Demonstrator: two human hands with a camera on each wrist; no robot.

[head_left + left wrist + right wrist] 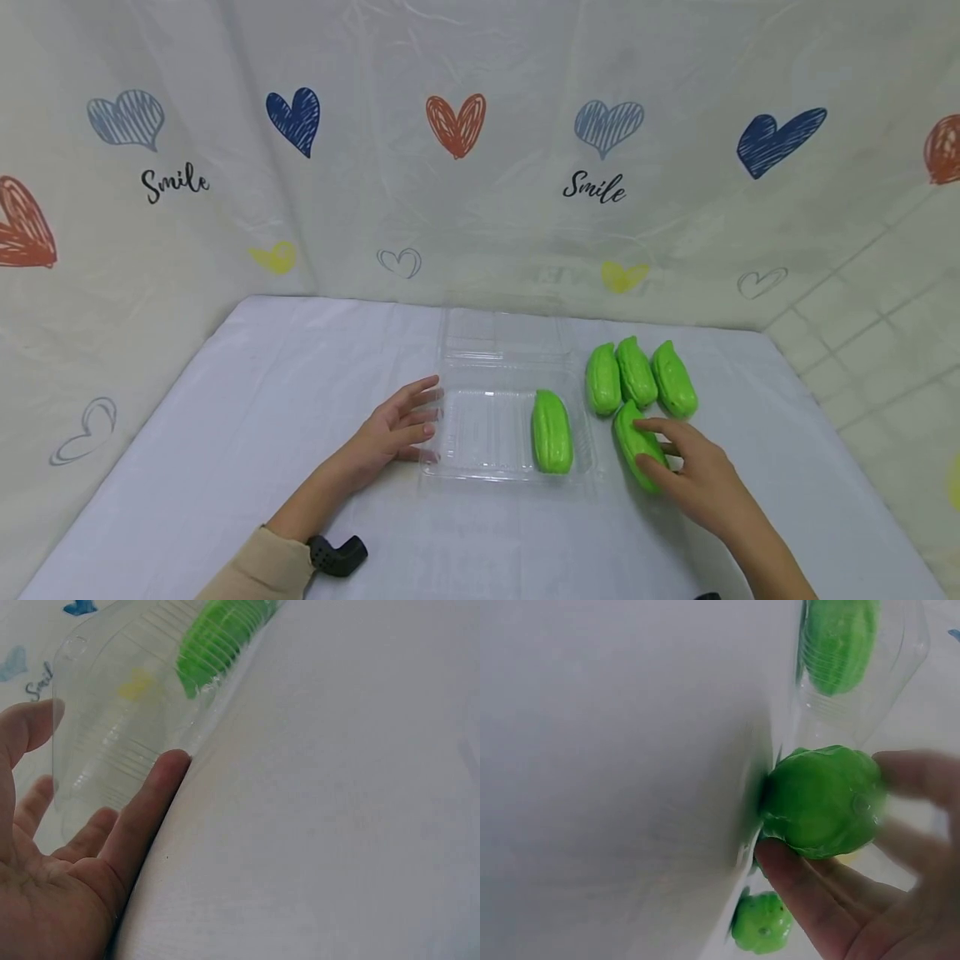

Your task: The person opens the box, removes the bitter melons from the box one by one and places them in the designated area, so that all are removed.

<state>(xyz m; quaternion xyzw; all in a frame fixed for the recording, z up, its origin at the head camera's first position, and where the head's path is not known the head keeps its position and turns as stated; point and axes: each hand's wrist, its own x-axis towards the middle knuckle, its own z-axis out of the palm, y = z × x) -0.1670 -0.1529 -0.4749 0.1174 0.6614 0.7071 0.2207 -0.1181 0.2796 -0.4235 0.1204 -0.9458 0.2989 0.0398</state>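
Observation:
A clear plastic clamshell box [480, 433] lies with its lid [504, 335] folded back behind it. One green ridged toy vegetable [552, 433] lies lengthwise in the right part of the box. My left hand [393, 429] is at the box's left side, fingers spread and loosely bent, fingertips right at the wall; the left wrist view shows the palm [56, 900] holding nothing. Right of the box, my right hand [693, 475] has thumb and fingers on opposite sides of another green ridged toy vegetable [821, 802], which is tilted and close over the cloth.
Three more green toy vegetables [636, 375] lie side by side behind my right hand. A white cloth [300, 375] covers the table. Behind it hangs a pale curtain [510, 217] printed with hearts. A black wrist device [339, 556] sits at the left sleeve.

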